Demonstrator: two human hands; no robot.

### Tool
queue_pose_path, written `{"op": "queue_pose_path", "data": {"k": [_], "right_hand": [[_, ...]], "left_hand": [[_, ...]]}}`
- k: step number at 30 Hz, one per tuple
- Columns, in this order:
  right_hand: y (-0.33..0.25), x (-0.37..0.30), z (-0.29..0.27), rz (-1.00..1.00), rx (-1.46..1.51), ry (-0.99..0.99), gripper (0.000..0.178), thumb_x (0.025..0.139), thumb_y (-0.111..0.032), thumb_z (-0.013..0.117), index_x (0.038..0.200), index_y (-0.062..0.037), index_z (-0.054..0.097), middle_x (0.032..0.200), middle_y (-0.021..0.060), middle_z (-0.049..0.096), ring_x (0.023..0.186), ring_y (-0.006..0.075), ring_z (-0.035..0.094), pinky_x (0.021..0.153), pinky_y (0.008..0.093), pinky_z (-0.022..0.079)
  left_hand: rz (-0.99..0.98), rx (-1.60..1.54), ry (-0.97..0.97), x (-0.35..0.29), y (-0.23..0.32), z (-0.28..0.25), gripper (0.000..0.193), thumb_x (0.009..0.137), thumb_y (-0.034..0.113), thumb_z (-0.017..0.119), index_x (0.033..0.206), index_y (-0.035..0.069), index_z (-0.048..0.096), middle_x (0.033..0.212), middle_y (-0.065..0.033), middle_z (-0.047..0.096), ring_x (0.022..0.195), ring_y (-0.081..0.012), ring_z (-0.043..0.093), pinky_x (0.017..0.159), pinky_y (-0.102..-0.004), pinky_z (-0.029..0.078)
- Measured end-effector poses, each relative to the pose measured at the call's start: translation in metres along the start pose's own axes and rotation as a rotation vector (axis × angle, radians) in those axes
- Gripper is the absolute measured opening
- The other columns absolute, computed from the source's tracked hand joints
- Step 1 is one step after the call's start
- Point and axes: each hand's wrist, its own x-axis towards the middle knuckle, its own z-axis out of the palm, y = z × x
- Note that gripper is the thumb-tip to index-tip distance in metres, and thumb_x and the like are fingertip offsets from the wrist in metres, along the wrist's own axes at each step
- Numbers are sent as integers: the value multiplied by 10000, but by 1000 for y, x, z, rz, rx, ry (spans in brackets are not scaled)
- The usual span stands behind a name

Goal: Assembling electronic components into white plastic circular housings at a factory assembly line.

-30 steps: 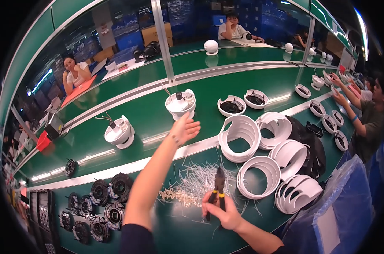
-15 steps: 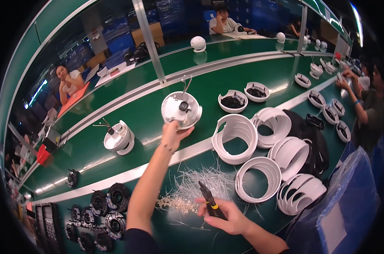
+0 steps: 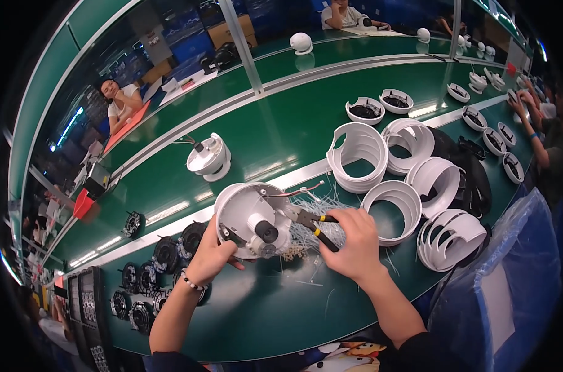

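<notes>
Centrally held part: the white shell [image 3: 236, 201] was in the left hand, in front of the green bench [image 3: 250, 328], its open side tilted toward the viewer; it served as the clock centre for all directions below.
Shell contents: a short black tube [image 3: 266, 231] projected from the interior, and thin wires [image 3: 303, 190] extended from the rim toward 2 o'clock.
Left hand: the left hand [image 3: 210, 254] gripped the rim at 8 o'clock, thumb over the edge, the other fingers mostly hidden behind the shell.
Right hand: the right hand [image 3: 356, 242] was at 3 o'clock, its fingers curled around the handles of the pliers [image 3: 309, 220].
Pliers tip: the tip pointed at the rim's 3 o'clock side; contact could not be determined.
White strips: a loose pile of white strips [image 3: 334, 232] lay behind the pliers at 3 o'clock.
White rings: several large white rings [image 3: 361, 180] stood on the bench between 2 and 3 o'clock.
Second shell: a similar second shell [image 3: 208, 158] rested at 11 o'clock.
Black rings: a group of black rings [image 3: 165, 253] lay at 8 o'clock, beside the left forearm.
</notes>
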Motion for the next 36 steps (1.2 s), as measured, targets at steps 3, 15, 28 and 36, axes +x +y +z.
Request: {"op": "queue_pose_path", "data": {"k": [3,15,28,36], "right_hand": [[-5,0,2,3,-25,26,427,489,-111,674,889,-41,541,843,79,536,775,256,490,671,343,370],[5,-4,-5,91,-129,42,403,504,-118,687,876,-66,541,798,73,530,756,251,485,651,347,356],[5,-6,-4,148,-173,9,386,524,-132,687,877,-58,550,814,77,530,758,254,490,649,350,355],[9,-8,-7,180,-102,-63,339,522,-113,676,834,-29,570,616,82,525,584,262,531,529,351,417]], "left_hand": [[35,92,-46,-5,5,14,728,654,-30,411,1319,97,143,1099,-138,489,762,-223,610,443,-243,508],[56,139,-130,2,13,42,795,634,-74,359,1337,157,69,1222,-127,372,930,-239,545,455,-235,528],[54,154,-122,1,11,47,769,651,-32,397,1344,149,115,1193,-109,431,901,-198,569,451,-217,511],[23,260,-85,5,9,46,785,632,-55,390,1339,143,112,1167,-96,425,878,-187,551,445,-227,502]]}}
